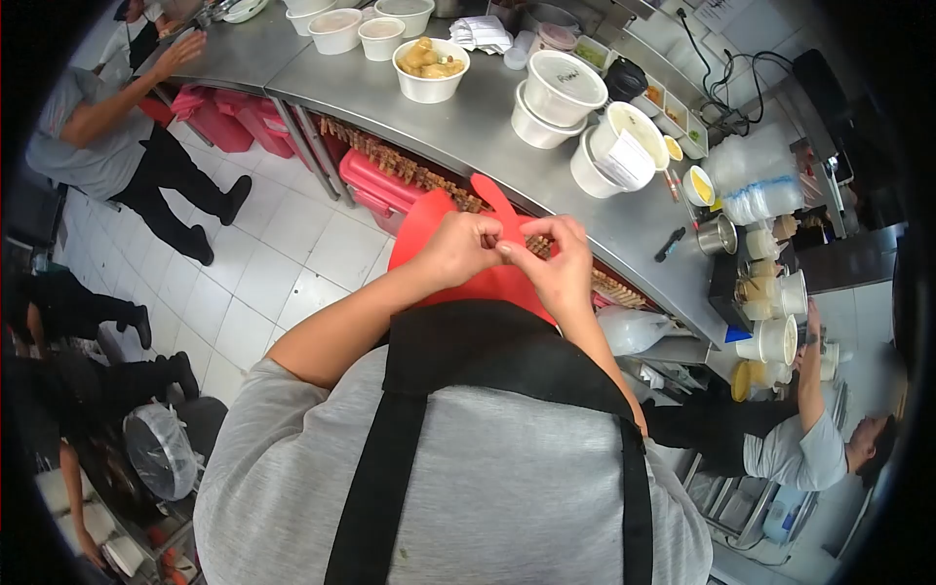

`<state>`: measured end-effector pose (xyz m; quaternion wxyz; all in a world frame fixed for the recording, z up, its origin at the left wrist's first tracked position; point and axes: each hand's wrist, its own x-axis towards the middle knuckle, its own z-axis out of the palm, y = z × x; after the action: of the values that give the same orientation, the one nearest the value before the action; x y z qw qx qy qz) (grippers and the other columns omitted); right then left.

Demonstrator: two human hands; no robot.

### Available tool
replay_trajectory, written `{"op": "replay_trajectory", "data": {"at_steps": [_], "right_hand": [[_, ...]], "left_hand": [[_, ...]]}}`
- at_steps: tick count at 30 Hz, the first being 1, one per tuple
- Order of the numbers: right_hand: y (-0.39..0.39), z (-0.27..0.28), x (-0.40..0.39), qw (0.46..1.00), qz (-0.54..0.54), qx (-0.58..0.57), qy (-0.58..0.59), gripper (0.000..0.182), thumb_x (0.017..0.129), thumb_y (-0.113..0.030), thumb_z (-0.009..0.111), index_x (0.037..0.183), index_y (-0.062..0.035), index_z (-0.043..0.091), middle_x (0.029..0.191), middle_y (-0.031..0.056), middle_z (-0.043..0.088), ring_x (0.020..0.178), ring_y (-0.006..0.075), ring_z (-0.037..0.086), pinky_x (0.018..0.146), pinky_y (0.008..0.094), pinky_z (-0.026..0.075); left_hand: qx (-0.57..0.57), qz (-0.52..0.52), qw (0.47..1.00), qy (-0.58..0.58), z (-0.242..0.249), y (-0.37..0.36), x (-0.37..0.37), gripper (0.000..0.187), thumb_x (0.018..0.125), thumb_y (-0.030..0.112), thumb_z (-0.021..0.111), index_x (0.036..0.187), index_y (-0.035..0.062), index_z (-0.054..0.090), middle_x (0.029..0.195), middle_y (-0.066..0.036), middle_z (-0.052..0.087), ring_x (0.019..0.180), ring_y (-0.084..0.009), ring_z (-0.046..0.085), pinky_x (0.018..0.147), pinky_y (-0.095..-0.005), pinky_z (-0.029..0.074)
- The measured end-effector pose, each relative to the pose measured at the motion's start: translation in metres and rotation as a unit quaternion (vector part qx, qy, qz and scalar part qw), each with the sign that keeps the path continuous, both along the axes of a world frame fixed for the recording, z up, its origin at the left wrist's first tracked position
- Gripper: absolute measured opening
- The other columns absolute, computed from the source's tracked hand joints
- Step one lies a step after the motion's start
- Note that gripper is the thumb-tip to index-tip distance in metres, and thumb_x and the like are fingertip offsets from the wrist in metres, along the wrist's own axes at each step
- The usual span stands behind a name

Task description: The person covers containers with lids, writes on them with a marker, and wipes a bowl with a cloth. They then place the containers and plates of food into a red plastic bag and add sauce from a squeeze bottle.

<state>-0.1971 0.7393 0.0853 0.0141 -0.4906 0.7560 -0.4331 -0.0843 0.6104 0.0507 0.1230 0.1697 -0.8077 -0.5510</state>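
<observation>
My left hand [463, 249] and my right hand [561, 263] meet in front of my black apron, their fingers pinched together. Between and below them is a smooth red bag [419, 229], with a long red strip standing up past my fingertips. Both hands appear to grip its upper part; the exact pinch point is partly hidden by my thumbs. Beyond them, on the steel counter [478, 136], stands an uncovered white bowl of fried-looking food [432, 70]. Stacked lidded white tubs [561, 93] are to its right, one with a paper slip [624, 161] on top.
More lidded tubs [336, 31] and folded papers [481, 34] lie at the back. A black marker [670, 245] and metal pot [717, 234] sit right. Red bins [375, 185] stand under the counter. Co-workers stand left [107, 136] and right [790, 448].
</observation>
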Motion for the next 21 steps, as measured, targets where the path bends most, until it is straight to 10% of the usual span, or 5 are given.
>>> {"op": "replay_trajectory", "data": {"at_steps": [6,10,21], "right_hand": [[-0.073,-0.023,0.024,0.919,-0.005,-0.096,-0.381,0.015,0.077,-0.013,0.072,0.083,-0.0012,0.063,0.077,0.0014,0.060,0.066,0.0077,0.053,0.064,0.0207,0.042],[-0.097,-0.035,0.049,0.865,0.008,-0.018,-0.502,0.011,0.080,-0.009,0.069,0.082,-0.0003,0.063,0.079,0.0024,0.063,0.068,0.0063,0.054,0.065,0.0203,0.043],[-0.146,-0.041,0.084,0.874,-0.097,-0.153,-0.450,0.009,0.078,-0.008,0.071,0.082,-0.0011,0.066,0.079,0.0007,0.063,0.071,0.0061,0.055,0.067,0.0223,0.044]], "left_hand": [[0.316,-0.031,0.947,0.054,-0.001,-0.068,0.032,0.004,0.081,0.003,0.065,0.082,0.0013,0.062,0.073,-0.001,0.061,0.066,-0.0053,0.057,0.060,-0.0212,0.048],[0.322,-0.055,0.942,0.073,-0.016,-0.102,0.045,0.006,0.084,0.005,0.063,0.088,0.0004,0.061,0.076,-0.003,0.062,0.068,-0.0077,0.059,0.062,-0.0224,0.049],[0.424,-0.120,0.898,-0.001,-0.020,-0.168,0.056,0.013,0.089,0.011,0.057,0.096,0.0004,0.059,0.084,-0.007,0.063,0.075,-0.0130,0.063,0.069,-0.0257,0.053]]}}
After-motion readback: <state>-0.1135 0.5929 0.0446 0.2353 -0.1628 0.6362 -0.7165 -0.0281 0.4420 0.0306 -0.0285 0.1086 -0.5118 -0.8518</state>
